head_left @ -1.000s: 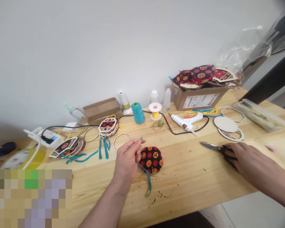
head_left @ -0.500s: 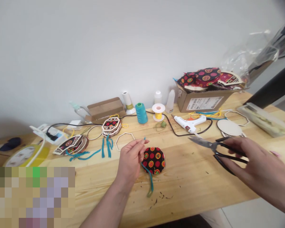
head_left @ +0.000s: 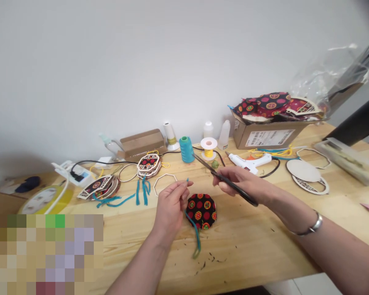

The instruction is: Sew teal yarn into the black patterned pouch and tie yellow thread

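Left fingers (head_left: 178, 189) pinch a partly hidden teal cord (head_left: 197, 231), while right fingers (head_left: 230, 172) obscure the scissors (head_left: 240, 191) they grip.

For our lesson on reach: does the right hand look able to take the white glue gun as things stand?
Probably not yet: the right hand has its grip on the scissors. Otherwise the way looks free, as the glue gun lies nearby with nothing visible on top.

Pretty chunky silver bracelet (head_left: 317, 222), shiny on top, darker lower down, sits up-arm from the right hand (head_left: 249, 180); both forearms (head_left: 144, 258) are bare.
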### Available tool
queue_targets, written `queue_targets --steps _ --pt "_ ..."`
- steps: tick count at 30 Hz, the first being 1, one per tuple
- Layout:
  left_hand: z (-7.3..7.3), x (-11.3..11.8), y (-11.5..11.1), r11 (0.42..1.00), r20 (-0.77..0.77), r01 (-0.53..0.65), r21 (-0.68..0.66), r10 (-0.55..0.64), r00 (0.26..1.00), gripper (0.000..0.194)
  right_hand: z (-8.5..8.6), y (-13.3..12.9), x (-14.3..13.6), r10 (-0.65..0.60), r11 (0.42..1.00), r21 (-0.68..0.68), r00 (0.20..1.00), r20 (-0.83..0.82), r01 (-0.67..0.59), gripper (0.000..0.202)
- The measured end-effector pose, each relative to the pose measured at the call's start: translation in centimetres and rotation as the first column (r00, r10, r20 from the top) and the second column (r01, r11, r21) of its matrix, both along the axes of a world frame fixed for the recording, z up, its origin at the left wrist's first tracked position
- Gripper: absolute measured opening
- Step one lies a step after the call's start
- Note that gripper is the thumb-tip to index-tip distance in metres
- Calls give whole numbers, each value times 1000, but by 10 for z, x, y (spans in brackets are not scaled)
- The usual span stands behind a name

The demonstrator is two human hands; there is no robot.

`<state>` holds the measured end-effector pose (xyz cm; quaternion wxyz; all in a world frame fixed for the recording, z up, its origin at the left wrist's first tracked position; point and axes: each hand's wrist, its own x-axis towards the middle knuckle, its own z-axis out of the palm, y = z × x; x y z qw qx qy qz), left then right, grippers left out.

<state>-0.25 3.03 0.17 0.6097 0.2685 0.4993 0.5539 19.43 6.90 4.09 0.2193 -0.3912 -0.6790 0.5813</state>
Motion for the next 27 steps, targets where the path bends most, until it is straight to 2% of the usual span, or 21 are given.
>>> queue_targets --steps 4,11,27 --pt "0 -1 0 1000 5 -21 17 20 1000 21 -6 1 12 117 993 8 976 186 -120 44" --pt "0 0 1 996 14 -75 49 74 997 19 -7 1 16 186 983 -51 924 335 -179 53" --pt "-3 7 -7 998 -134 32 57 -25 991 19 -18 -3 3 203 979 -55 936 286 -196 52"
